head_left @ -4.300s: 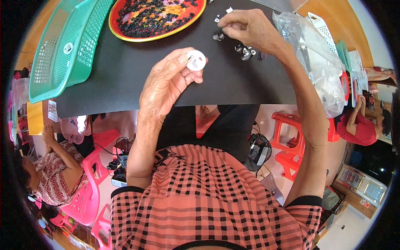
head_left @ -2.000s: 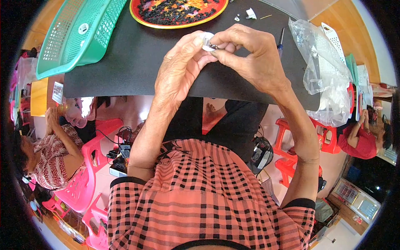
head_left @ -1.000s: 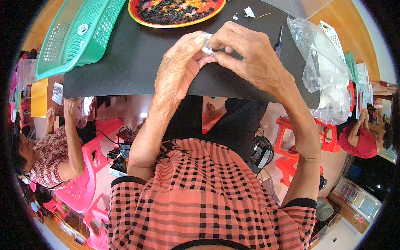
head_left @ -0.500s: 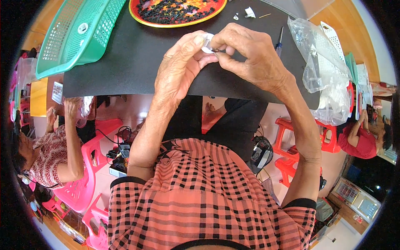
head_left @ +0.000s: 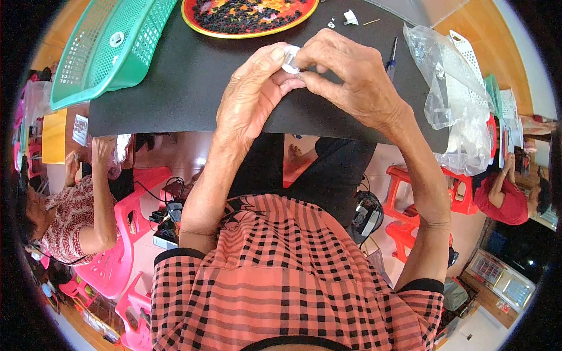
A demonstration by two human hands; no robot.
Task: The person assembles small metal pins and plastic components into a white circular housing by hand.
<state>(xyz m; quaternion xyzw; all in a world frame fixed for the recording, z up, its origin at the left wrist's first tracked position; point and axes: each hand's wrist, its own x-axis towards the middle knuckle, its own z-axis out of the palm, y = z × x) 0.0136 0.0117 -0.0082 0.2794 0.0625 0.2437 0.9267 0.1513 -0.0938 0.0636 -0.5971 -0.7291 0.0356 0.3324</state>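
Note:
Above the dark table [head_left: 175, 111], my left hand [head_left: 253, 88] is closed around a small white plastic part [head_left: 290, 60], its thumb pressed on the part's left side. My right hand [head_left: 348, 73] meets it from the right, index finger and thumb bent against the part's edge. Whatever lies between those right fingertips is too hidden to name. Just beyond my hands is a red round tray [head_left: 252, 33] with a yellow rim, holding many small black pieces. A screwdriver [head_left: 392, 58] lies right of my right hand. Another white plastic piece [head_left: 350, 17] rests farther back.
A green plastic basket [head_left: 105, 88] stands at the table's left with a white piece inside. Clear plastic bags [head_left: 448, 99] hang over the right edge. People sit at both sides, near a pink chair [head_left: 117, 257] and red stools [head_left: 404, 205].
My right thumb and index finger have shifted slightly at the white part; a small dark bit seen between them before is now hidden. My left hand keeps its hold.

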